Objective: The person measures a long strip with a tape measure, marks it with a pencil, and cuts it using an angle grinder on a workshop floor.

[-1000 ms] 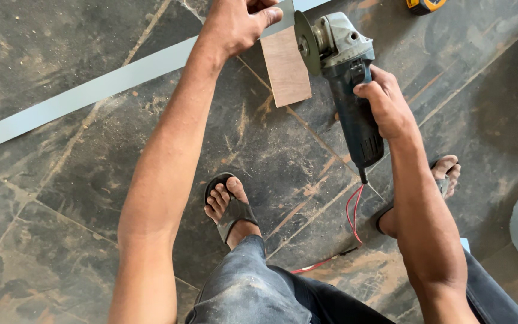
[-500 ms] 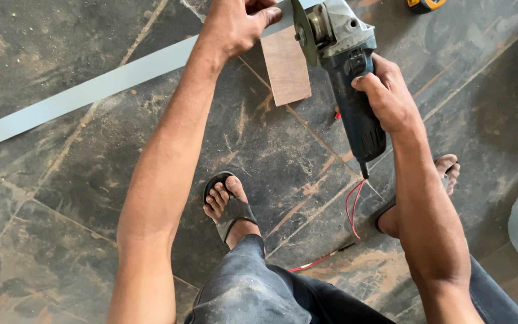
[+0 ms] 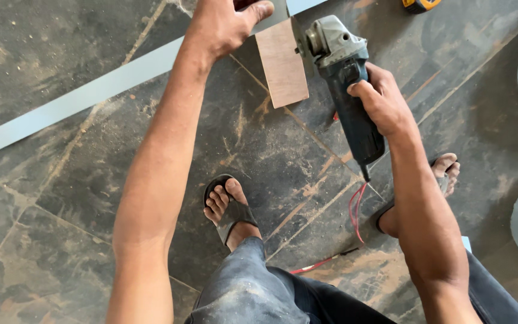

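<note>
Since the earlier frame, the blue-and-grey angle grinder point(image 3: 346, 78) has tilted leftward, its disc now at the edge of the flat rectangular plywood piece point(image 3: 282, 63), suggesting cutting contact. The right hand point(image 3: 382, 102) wraps closed around the grinder body at 1 o'clock; the left hand point(image 3: 226, 24) presses the plywood's top at 12 o'clock, fingers point(image 3: 259, 11) curled on it.

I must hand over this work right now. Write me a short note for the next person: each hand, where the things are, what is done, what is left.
Left hand: holds the top of the small wooden board, which hangs above the floor.
Right hand: firm grip on the body of the angle grinder; its head sits at the board's right edge.
Red cable runs from the grinder down between the feet.
A long pale strip lies on the dusty tile floor; a yellow tape measure is at the top edge.
Done: no finished cut shows on the board.
Left: the grinding work on the board edge.
</note>
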